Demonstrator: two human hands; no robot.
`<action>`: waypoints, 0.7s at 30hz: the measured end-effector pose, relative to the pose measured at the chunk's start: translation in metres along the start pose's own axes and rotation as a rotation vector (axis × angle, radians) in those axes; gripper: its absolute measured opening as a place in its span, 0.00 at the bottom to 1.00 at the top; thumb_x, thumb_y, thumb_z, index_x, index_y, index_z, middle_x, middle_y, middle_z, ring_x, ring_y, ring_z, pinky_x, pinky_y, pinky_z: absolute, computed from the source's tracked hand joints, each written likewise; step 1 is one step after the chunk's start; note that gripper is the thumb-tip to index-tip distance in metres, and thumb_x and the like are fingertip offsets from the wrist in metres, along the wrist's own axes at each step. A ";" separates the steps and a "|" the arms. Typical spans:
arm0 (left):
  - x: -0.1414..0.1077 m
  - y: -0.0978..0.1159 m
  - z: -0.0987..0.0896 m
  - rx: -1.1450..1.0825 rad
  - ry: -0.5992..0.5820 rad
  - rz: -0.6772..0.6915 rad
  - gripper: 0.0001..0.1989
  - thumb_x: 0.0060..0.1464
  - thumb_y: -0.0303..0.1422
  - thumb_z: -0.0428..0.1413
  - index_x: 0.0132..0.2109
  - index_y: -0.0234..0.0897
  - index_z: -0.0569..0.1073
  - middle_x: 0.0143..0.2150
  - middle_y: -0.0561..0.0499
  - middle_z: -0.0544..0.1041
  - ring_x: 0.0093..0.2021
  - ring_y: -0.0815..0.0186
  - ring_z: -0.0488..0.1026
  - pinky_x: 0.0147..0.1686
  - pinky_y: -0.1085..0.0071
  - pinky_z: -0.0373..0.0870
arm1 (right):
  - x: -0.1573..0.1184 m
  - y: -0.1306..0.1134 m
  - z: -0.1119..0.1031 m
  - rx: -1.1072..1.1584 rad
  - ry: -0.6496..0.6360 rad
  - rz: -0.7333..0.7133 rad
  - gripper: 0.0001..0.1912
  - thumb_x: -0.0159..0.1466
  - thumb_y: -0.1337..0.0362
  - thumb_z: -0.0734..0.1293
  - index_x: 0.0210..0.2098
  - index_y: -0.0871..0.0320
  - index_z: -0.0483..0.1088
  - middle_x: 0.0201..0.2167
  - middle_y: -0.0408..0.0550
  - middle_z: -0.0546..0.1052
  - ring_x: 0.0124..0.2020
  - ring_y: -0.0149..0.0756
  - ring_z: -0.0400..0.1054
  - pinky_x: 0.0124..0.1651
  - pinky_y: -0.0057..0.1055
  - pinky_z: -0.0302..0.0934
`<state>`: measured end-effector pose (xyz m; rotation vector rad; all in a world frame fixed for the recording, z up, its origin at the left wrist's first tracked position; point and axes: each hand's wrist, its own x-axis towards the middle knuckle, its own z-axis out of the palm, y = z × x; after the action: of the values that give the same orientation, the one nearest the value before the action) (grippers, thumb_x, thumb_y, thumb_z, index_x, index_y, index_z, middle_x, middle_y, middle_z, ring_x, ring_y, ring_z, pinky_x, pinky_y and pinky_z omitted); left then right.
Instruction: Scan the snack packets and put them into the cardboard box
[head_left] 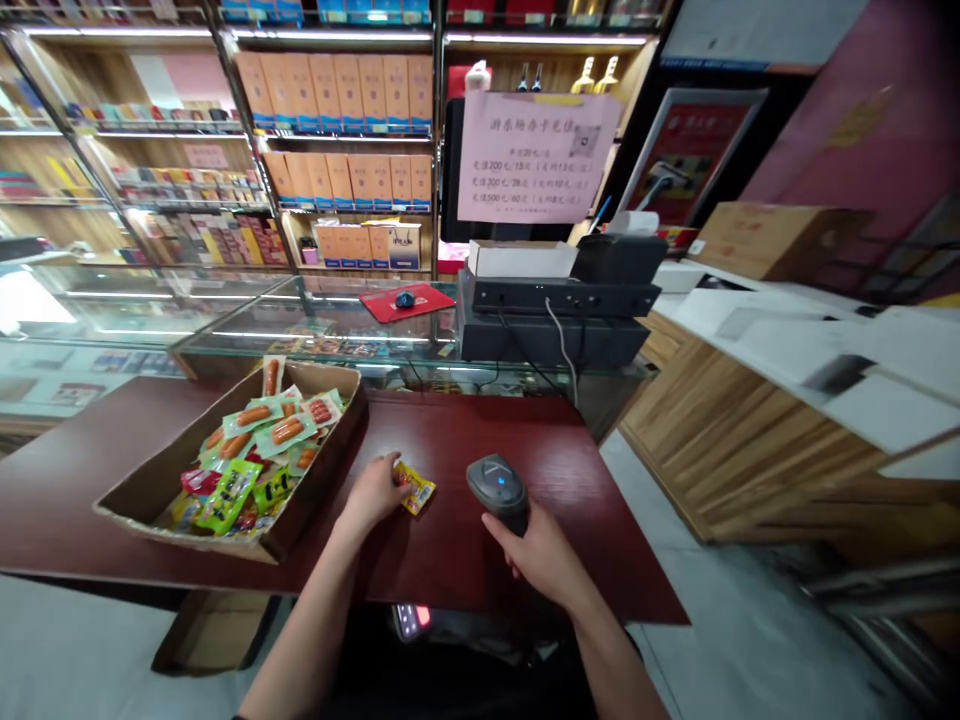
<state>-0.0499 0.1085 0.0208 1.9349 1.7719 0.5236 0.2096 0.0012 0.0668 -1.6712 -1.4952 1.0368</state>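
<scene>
My left hand (373, 496) is over the dark red table with its fingers closed on the edge of a small yellow snack packet (418, 491). The packet lies at or just above the tabletop. In my right hand (541, 548) is a dark grey barcode scanner (498, 484) with a small blue light on top, held by its handle above the table. To the left of my left hand stands an open cardboard box (322, 457). Packed sausages (286, 430) and green snack packets (229, 497) fill it.
The dark red table (465, 420) ends near my body. Behind it are a glass display counter (315, 310), a red mouse pad (382, 306) and a black cash drawer (551, 340) with loose cables. A phone (409, 621) is by my lap. An empty cardboard box (214, 630) sits below, left.
</scene>
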 end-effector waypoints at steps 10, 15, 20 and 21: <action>0.010 0.026 0.032 -0.548 -0.062 -0.097 0.12 0.44 0.36 0.68 0.36 0.36 0.80 0.34 0.45 0.83 0.34 0.56 0.80 0.34 0.67 0.72 | -0.015 0.017 -0.010 0.030 0.027 0.043 0.14 0.64 0.51 0.67 0.38 0.57 0.69 0.15 0.38 0.70 0.15 0.34 0.67 0.20 0.27 0.61; 0.018 0.055 0.056 -0.945 -0.200 -0.097 0.21 0.38 0.43 0.72 0.36 0.33 0.80 0.34 0.45 0.83 0.33 0.61 0.80 0.37 0.66 0.76 | -0.027 0.030 -0.018 0.061 0.069 0.074 0.16 0.64 0.50 0.67 0.39 0.57 0.70 0.16 0.38 0.71 0.15 0.34 0.67 0.19 0.27 0.60; 0.020 0.071 0.069 -1.097 -0.251 -0.113 0.28 0.32 0.45 0.75 0.38 0.32 0.78 0.36 0.45 0.83 0.34 0.63 0.81 0.35 0.69 0.77 | -0.038 0.033 -0.028 0.057 0.101 0.115 0.19 0.64 0.50 0.68 0.44 0.59 0.73 0.17 0.42 0.74 0.17 0.37 0.71 0.21 0.28 0.63; 0.021 0.073 0.070 -1.098 -0.260 -0.116 0.28 0.33 0.45 0.75 0.38 0.33 0.78 0.37 0.45 0.83 0.34 0.62 0.81 0.34 0.70 0.77 | -0.040 0.033 -0.030 0.050 0.110 0.116 0.19 0.63 0.50 0.68 0.43 0.59 0.74 0.17 0.43 0.75 0.18 0.38 0.72 0.23 0.29 0.64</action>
<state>0.0517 0.1190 0.0042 1.0480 1.0330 0.8997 0.2504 -0.0415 0.0572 -1.7676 -1.3045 1.0171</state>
